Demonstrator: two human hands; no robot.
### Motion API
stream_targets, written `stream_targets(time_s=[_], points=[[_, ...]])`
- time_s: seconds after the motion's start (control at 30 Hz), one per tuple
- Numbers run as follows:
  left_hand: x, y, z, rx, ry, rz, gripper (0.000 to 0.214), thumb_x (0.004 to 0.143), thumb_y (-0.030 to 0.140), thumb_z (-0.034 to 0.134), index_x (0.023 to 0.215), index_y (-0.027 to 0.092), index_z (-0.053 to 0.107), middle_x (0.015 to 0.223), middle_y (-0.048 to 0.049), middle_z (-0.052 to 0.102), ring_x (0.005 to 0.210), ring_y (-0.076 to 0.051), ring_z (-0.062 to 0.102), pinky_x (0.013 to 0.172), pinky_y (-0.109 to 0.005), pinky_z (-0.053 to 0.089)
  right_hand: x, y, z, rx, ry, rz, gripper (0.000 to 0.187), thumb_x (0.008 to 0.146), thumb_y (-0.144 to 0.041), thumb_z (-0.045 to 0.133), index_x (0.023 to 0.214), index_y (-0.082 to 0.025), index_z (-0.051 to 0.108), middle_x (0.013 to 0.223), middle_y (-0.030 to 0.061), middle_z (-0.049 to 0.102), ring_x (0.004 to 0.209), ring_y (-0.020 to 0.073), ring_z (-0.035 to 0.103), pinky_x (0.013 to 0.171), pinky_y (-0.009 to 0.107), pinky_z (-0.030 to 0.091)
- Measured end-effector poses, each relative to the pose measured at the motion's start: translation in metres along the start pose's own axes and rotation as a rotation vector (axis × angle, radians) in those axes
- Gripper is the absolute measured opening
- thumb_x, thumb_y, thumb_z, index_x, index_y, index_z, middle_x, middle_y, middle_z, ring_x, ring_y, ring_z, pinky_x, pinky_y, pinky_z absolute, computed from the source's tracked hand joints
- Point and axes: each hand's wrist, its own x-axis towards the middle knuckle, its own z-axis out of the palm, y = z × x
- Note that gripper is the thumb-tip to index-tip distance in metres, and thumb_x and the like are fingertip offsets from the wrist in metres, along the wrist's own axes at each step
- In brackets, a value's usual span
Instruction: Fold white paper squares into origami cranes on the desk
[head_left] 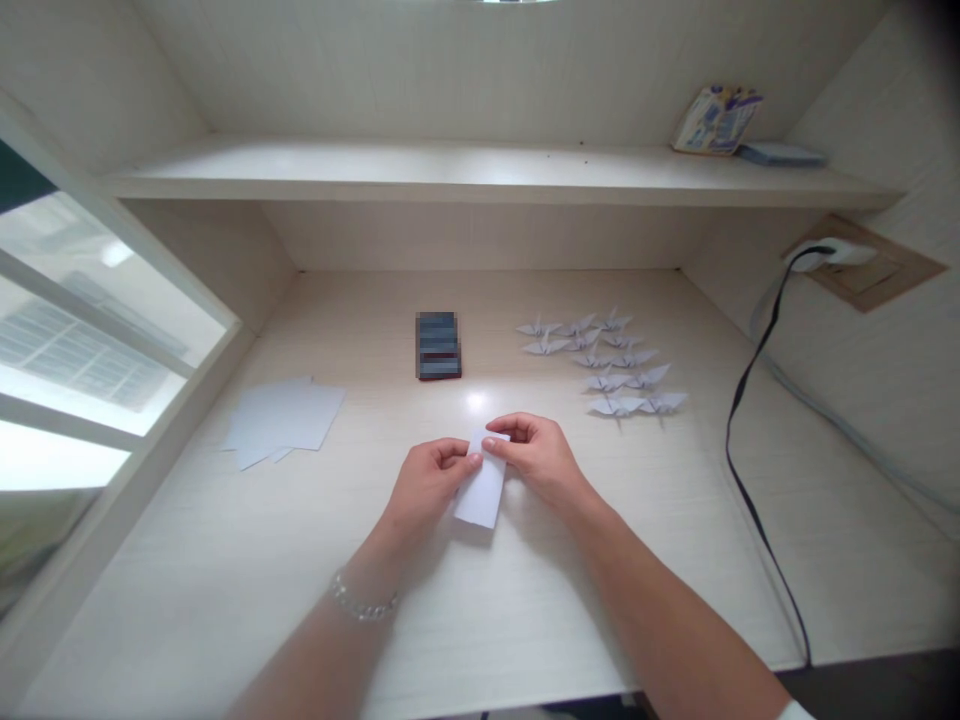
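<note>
Though gripped from both sides, the paper [481,490] lies nearer the person than the phone [439,346] and slightly to its right, a folded strip whose long axis runs away from the body, the phone-side end leaning a little right. Both grips sit on the half closer to the phone: left hand [426,482] at the left edge, right hand [549,462] at the right edge and nearer the end. The other end, facing away from the phone, carries no fingers. Left thumb is flat on the face near the edge, pinched closed with the paper between; fingertips behind it are hidden. Right thumb presses the face, index finger at the phone-side end, only a narrow gap between them with paper inside; the remaining fingers curl and are partly hidden. Contact between paper and table [660,490] cannot be told; a shadow shows by the free end. Cranes [591,358] stand right of the phone, sheets [286,418] lie left of it and nearer the person; neither hand touches these.
</note>
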Motion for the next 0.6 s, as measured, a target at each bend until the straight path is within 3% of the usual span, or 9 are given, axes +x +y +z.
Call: stream_targets(time_s=[0.17, 0.37, 0.6], points=[[-0.0019, 0.002, 0.0011, 0.008, 0.001, -0.001, 0.029, 0.073, 0.038, 0.065, 0.086, 0.012, 0.068, 0.076, -0.0074, 0.067, 0.063, -0.014, 0.057, 0.054, -0.022, 0.042, -0.0011, -0.0023, 0.0007, -0.002, -0.004, 0.015, 0.027, 0.061, -0.028, 0.075, 0.083, -0.014, 0.067, 0.076, 0.0051, 0.066, 0.065, 0.0144, 0.058, 0.057, 0.025, 0.043], [-0.0018, 0.0044, 0.0026, -0.035, 0.088, 0.038, 0.027, 0.071, 0.037, 0.066, 0.083, 0.013, 0.069, 0.078, -0.008, 0.067, 0.065, -0.014, 0.057, 0.057, -0.023, 0.043, -0.0036, -0.0035, 0.0028, 0.014, -0.039, 0.005, 0.025, 0.062, -0.029, 0.074, 0.082, -0.015, 0.068, 0.076, 0.0047, 0.066, 0.065, 0.0148, 0.058, 0.058, 0.026, 0.044], [-0.0024, 0.0047, 0.0019, -0.081, 0.061, 0.029, 0.025, 0.073, 0.036, 0.066, 0.079, 0.012, 0.068, 0.074, -0.0064, 0.066, 0.064, -0.013, 0.057, 0.059, -0.024, 0.044, -0.0032, 0.0005, 0.0058, 0.031, 0.012, -0.037, 0.025, 0.061, -0.03, 0.074, 0.081, -0.016, 0.068, 0.076, 0.004, 0.065, 0.066, 0.0148, 0.057, 0.058, 0.026, 0.044]])
